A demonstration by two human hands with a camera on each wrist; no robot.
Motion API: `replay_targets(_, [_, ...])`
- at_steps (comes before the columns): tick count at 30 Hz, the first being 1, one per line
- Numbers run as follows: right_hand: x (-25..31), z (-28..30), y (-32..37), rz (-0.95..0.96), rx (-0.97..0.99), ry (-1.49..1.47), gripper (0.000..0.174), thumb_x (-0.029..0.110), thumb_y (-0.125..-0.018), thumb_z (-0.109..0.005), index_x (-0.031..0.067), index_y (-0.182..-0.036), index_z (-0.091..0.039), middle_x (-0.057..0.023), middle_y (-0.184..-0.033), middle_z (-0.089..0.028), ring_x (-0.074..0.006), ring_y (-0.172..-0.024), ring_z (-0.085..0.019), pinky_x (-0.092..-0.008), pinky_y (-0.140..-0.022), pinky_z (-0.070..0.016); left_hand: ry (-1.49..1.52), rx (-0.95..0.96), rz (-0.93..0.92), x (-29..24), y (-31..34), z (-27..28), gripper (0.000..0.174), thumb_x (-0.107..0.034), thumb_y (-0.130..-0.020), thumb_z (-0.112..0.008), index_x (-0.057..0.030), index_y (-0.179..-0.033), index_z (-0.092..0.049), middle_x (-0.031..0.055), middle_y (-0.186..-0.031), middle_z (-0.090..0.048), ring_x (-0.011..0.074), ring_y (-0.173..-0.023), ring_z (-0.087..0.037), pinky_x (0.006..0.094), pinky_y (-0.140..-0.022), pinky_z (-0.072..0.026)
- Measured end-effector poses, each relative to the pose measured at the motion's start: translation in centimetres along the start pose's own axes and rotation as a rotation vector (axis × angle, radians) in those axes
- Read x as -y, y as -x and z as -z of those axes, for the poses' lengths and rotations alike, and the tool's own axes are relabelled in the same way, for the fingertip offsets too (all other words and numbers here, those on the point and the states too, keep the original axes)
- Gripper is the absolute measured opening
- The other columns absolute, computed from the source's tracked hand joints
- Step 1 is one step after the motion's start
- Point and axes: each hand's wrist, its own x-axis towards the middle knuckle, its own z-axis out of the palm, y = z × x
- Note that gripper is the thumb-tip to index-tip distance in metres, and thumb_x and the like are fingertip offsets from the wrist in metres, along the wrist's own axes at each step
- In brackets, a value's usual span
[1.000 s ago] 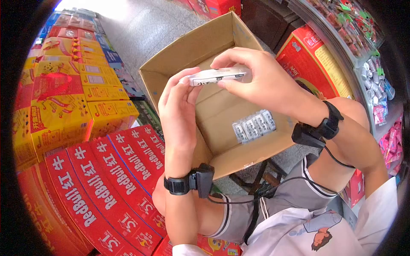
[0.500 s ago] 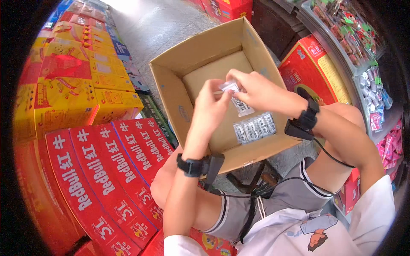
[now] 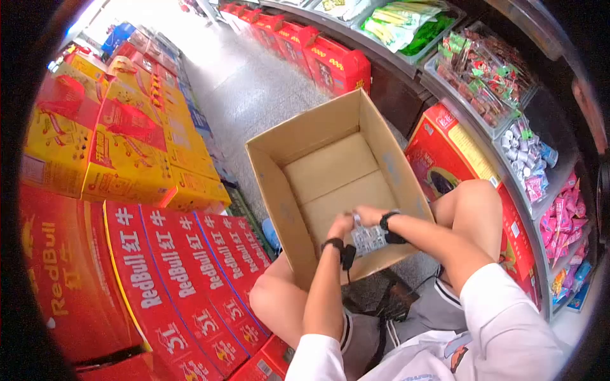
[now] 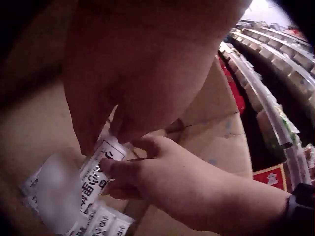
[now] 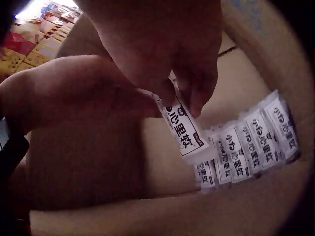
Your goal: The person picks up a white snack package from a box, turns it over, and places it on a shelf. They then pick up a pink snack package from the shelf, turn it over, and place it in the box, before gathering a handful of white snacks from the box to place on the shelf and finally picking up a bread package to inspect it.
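Inside the cardboard box [image 3: 308, 124], both hands meet low over its near side. A small white snack packet with black lettering [image 5: 182, 130] is between them, slanting downward. My right hand [image 5: 170, 54] pinches its upper part between thumb and fingers. The left hand [image 4: 133, 83] pinches the packet's top end, close beside the right fingertips. Just below and beside it, a row of several matching packets [image 5: 256, 142] lies side by side on the box floor. In the head view the left hand [image 3: 342, 224] and right hand [image 3: 367, 216] partly hide that row.
Red Red Bull cartons [image 3: 184, 273] and yellow boxes [image 3: 127, 152] are stacked on the left. On the right stand a red carton [image 3: 438, 152] and a shelf with trays of packaged snacks [image 3: 486, 79]. The box stands between the person's knees.
Both hands have lowered, from raised above the box with a packet to down inside it near the row. The head view has tilted up, showing more of the aisle.
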Motion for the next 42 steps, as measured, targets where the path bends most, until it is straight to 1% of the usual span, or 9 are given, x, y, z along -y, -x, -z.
replay_targets(7, [1.3, -1.9, 1.5, -0.218, 0.104, 0.135, 0.042, 0.002, -0.084, -0.064, 0.0019, -0.126, -0.065, -0.0290, -0.123, -0.066, -0.0431, -0.118, -0.064, -0.0486, -0.099, -0.0528, 0.606, 0.154, 0.221, 1.1, 5.9, -2.6, 0.057, -0.011, -0.100, -0.050, -0.0131, -0.156, -0.037, 0.0053, -0.118, -0.065, 0.0143, -0.089, -0.060, 0.0304, -0.079, -0.0556])
replay_targets(8, [1.2, -1.9, 1.6, -0.202, 0.094, 0.133, 0.039, 0.002, -0.087, -0.061, 0.0017, -0.126, -0.066, -0.0287, -0.123, -0.066, -0.0421, -0.119, -0.064, -0.0482, -0.099, -0.0532, 0.646, 0.038, 0.258, 0.0, 6.6, -3.3, 0.070, -0.004, -0.087, -0.046, -0.0079, -0.156, -0.040, 0.0077, -0.084, -0.061, 0.0146, -0.070, -0.057, 0.0306, -0.059, -0.0495])
replay_targets(17, [0.6, -4.6, 1.9, -0.232, 0.141, 0.466, 0.026, 0.018, -0.092, -0.060, 0.0138, -0.112, -0.077, -0.0216, -0.120, -0.071, -0.0364, -0.111, -0.069, -0.0481, -0.094, -0.0554, -0.040, 0.236, 0.220, 0.2, 5.3, -4.3, 0.072, -0.010, -0.087, -0.045, -0.0194, -0.158, -0.041, 0.0189, -0.114, -0.071, 0.0257, -0.080, -0.063, 0.0437, -0.066, -0.0514])
replay_targets(20, [1.0, -3.4, 2.2, -0.132, 0.157, 0.435, 0.026, 0.021, -0.092, -0.060, 0.0121, -0.110, -0.077, -0.0203, -0.116, -0.072, -0.0362, -0.109, -0.070, -0.0495, -0.092, -0.0556, 0.098, 0.181, 0.323, -1.0, 6.7, -4.4, 0.066, -0.012, -0.090, -0.046, -0.0156, -0.155, -0.044, 0.0201, -0.120, -0.070, 0.0287, -0.092, -0.068, 0.0439, -0.076, -0.0538])
replay_targets(26, [3.5, 2.0, 1.0, -0.098, -0.025, 0.164, 0.027, 0.019, -0.089, -0.061, 0.0087, -0.109, -0.077, -0.0202, -0.110, -0.074, -0.0389, -0.105, -0.070, -0.0501, -0.093, -0.0540, 0.040, 0.038, 0.097, 0.8, -1.8, -2.3, 0.045, -0.023, -0.099, -0.047, 0.0036, -0.133, -0.061, 0.0133, -0.108, -0.073, 0.0247, -0.085, -0.067, 0.0373, -0.073, -0.0527])
replay_targets(30, [6.7, 11.0, 1.1, 0.015, -0.304, 0.387, 0.021, 0.018, -0.084, -0.066, 0.0065, -0.096, -0.078, -0.0212, -0.101, -0.074, -0.0398, -0.096, -0.072, -0.0499, -0.083, -0.0580, 0.148, -0.261, -0.438, -13.6, 5.5, 2.3, 0.029, -0.015, -0.096, -0.058, 0.0063, -0.113, -0.069, 0.0078, -0.103, -0.073, 0.0185, -0.093, -0.066, 0.0361, -0.081, -0.0538])
replay_targets(36, [15.9, 22.7, 13.1, 0.199, -0.860, 0.807, 0.013, 0.018, -0.077, -0.069, 0.0061, -0.076, -0.075, -0.0178, -0.081, -0.072, -0.0313, -0.079, -0.072, -0.0444, -0.070, -0.0577, 0.395, -0.114, -1.132, -29.2, 18.8, 3.7, 0.045, -0.022, -0.108, -0.050, 0.0027, -0.145, -0.049, 0.0140, -0.143, -0.058, 0.0233, -0.132, -0.055, 0.0381, -0.112, -0.0433])
replay_targets(39, [19.6, 25.3, 21.9, 0.185, -1.104, 0.822, 0.011, 0.011, -0.077, -0.065, 0.0034, -0.076, -0.073, -0.0165, -0.081, -0.070, -0.0323, -0.079, -0.068, -0.0447, -0.068, -0.0530, 0.200, -0.116, -1.148, -34.2, 26.5, 1.4, 0.046, -0.017, -0.110, -0.045, 0.0038, -0.150, -0.042, 0.0148, -0.149, -0.052, 0.0226, -0.136, -0.050, 0.0368, -0.113, -0.0403])
replay_targets(42, [23.3, 27.1, 31.6, -0.010, -0.998, 0.982, 0.013, 0.012, -0.074, -0.068, 0.0044, -0.082, -0.074, -0.0132, -0.084, -0.071, -0.0282, -0.083, -0.069, -0.0394, -0.065, -0.0520, 0.207, -0.093, -1.174, -38.4, 33.4, -2.8, 0.044, -0.013, -0.109, -0.043, 0.0041, -0.149, -0.043, 0.0150, -0.147, -0.052, 0.0214, -0.135, -0.050, 0.0355, -0.112, -0.0405])
